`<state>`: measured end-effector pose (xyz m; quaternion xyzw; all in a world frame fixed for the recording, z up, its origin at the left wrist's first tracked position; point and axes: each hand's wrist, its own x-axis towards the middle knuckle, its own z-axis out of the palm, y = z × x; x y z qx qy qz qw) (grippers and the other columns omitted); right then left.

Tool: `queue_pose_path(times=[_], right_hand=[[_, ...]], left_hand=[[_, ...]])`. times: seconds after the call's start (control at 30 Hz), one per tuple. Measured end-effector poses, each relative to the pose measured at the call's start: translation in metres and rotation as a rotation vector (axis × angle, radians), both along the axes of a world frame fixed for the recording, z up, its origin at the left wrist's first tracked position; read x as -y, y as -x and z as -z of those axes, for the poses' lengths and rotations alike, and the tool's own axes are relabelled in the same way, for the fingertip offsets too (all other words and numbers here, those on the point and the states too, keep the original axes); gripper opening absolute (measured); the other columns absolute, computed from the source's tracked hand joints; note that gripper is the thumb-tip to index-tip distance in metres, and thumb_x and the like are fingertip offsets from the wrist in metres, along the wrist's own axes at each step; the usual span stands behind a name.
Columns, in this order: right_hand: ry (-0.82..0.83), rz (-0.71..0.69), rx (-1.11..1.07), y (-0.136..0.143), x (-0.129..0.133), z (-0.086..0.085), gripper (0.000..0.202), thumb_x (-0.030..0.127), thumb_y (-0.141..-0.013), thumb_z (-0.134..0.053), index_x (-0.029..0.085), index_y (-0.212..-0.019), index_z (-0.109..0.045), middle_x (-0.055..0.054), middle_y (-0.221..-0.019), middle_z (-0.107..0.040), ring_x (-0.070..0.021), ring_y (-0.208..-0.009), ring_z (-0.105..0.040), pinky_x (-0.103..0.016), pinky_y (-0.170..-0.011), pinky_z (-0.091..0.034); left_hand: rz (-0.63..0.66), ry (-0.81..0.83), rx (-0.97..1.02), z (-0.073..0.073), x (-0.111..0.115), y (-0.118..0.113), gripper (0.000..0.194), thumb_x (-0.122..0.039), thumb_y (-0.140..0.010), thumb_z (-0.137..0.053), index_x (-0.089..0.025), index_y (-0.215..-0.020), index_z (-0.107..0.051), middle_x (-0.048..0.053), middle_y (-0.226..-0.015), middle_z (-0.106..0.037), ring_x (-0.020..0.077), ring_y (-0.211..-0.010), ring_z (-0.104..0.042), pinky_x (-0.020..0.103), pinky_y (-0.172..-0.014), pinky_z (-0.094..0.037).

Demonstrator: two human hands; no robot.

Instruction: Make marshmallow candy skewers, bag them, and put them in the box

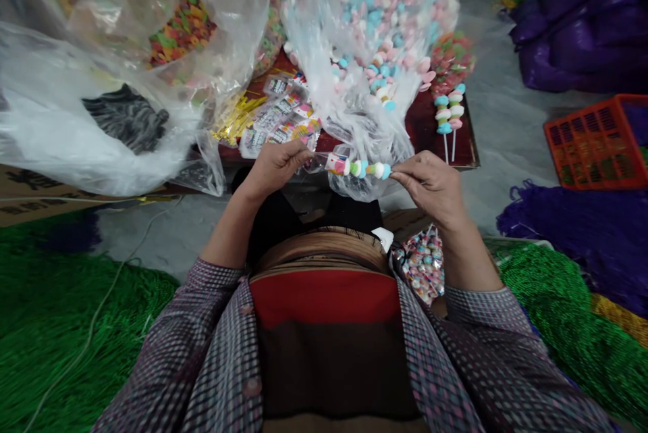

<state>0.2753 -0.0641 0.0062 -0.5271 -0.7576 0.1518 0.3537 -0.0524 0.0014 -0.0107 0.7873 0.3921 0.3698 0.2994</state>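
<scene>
Between my hands a marshmallow candy skewer (365, 169) lies level, with white, blue, green and pink pieces, partly inside a clear printed wrapper (335, 163). My left hand (281, 164) is closed, pinching the loose end of that wrapper. At the other end my right hand (430, 183) is closed, its thumb and fingers pinching the skewer beside the last blue piece. Just beyond my left hand is a pile of flat printed wrappers (276, 115) with gold twist ties (237, 119). Two unwrapped skewers (449, 112) with white sticks lie at the right of the dark red table (468, 132).
A large clear bag of pastel marshmallows (374, 7) spills toward me. Bags of ring-shaped gummies (182, 28) stand at back left, near a black bundle (126, 119). An orange crate (597, 142) sits right, and a bag of wrapped sweets (425, 264) hangs by my right side.
</scene>
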Motion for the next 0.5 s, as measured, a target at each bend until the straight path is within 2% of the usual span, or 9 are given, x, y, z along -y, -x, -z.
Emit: queue_pose_path(times=[0.17,0.27,0.5], right_hand=[[-0.052,0.036,0.245,-0.0017,-0.0021,0.0021,0.045,0.064,-0.099,-0.052,0.030,-0.085,-0.078,-0.002,-0.066,-0.063,-0.0178,-0.067,-0.058,-0.033,-0.064,-0.041],[-0.057,0.042,0.263,-0.0020,-0.0015,0.0022,0.051,0.067,-0.099,-0.047,0.030,-0.085,-0.078,-0.001,-0.061,-0.062,-0.0174,-0.065,-0.057,-0.033,-0.064,-0.039],[-0.025,0.053,0.041,0.0026,0.0020,0.0016,0.024,0.047,-0.096,-0.066,0.030,-0.085,-0.078,-0.002,-0.078,-0.075,-0.0200,-0.072,-0.066,-0.036,-0.069,-0.049]], left_hand=[[0.040,0.027,-0.048,-0.0037,0.0016,0.0011,0.049,-0.057,-0.100,-0.049,-0.020,-0.070,-0.061,-0.002,-0.060,-0.056,0.0096,-0.056,-0.048,0.022,-0.059,-0.040],[0.044,0.039,-0.055,-0.0025,0.0008,0.0017,0.044,-0.052,-0.100,-0.052,-0.020,-0.070,-0.060,-0.003,-0.060,-0.055,0.0095,-0.056,-0.047,0.022,-0.059,-0.040],[0.017,0.028,-0.007,0.0050,-0.0008,0.0002,0.036,-0.042,-0.099,-0.055,-0.020,-0.071,-0.062,-0.003,-0.063,-0.058,0.0096,-0.059,-0.050,0.023,-0.061,-0.041]])
